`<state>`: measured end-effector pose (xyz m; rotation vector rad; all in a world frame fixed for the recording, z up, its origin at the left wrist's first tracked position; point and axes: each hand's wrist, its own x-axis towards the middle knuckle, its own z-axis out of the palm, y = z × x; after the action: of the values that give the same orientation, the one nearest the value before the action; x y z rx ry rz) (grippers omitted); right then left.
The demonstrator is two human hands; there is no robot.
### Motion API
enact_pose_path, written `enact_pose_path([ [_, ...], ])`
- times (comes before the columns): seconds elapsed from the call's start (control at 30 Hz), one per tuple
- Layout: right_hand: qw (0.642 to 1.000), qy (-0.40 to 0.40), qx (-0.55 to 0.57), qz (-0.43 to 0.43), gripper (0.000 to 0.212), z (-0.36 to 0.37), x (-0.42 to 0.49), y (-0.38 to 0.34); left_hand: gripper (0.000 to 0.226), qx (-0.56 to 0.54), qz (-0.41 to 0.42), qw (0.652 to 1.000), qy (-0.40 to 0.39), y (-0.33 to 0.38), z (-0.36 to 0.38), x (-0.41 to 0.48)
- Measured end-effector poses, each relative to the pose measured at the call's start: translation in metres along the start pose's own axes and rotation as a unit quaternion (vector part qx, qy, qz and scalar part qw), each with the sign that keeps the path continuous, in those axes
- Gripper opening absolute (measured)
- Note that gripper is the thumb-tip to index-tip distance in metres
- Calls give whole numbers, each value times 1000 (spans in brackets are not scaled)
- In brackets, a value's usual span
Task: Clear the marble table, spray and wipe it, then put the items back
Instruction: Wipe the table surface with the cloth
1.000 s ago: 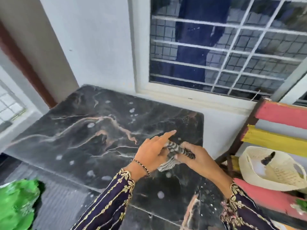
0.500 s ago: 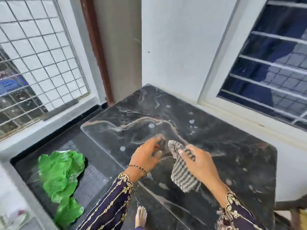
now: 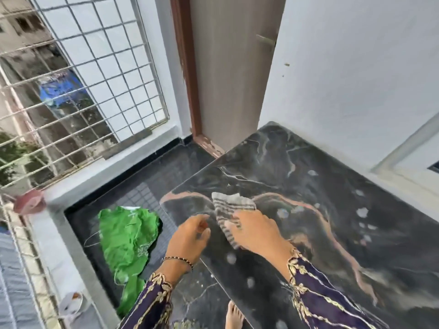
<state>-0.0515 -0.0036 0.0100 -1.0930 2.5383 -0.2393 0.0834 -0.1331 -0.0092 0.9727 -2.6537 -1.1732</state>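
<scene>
The view has swung left since a second ago; the barred window and the coloured rack at 3 o'clock are gone, and I now see the door (image 3: 228, 74) at 12 and a wire grille (image 3: 78, 74) at 10. The cloth (image 3: 229, 210) was bunched between both hands then; now my right hand (image 3: 257, 230) alone presses it flat on the desk (image 3: 320, 222), fingers spread over its near half; my left hand (image 3: 190, 238) has let go and hangs loosely curled, empty, just beside the cloth at 9, over the desk's left edge. I judge the folding is done and the wiping stroke begins; pale droplets still dot the marble, so most of the surface is unwiped.

The cloth lies close to the left edge, near the middle of the view; a stroke toward 9 would run off it at once, toward the green bag (image 3: 128, 238) on the floor at 8. Open marble stretches from 12 round to 4, bare of objects; the wall (image 3: 356, 67) closes it at 1 and 2, so long passes should go toward 3 and 4.
</scene>
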Motion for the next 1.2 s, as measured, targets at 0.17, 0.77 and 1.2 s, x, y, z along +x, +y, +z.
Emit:
enact_pose_path([
  [0.17,996,67,53,15,46,50,25,-12,29,13,-21,1000,-12,-25,-20,28],
  [0.77,990,50,-70,-116,51,128,141,-121,24,20,83,996,4,-101,-118,109],
  [1.2,990,9,-83,-117,58,125,48,-53,23,78,112,987,-91,-89,-85,120],
])
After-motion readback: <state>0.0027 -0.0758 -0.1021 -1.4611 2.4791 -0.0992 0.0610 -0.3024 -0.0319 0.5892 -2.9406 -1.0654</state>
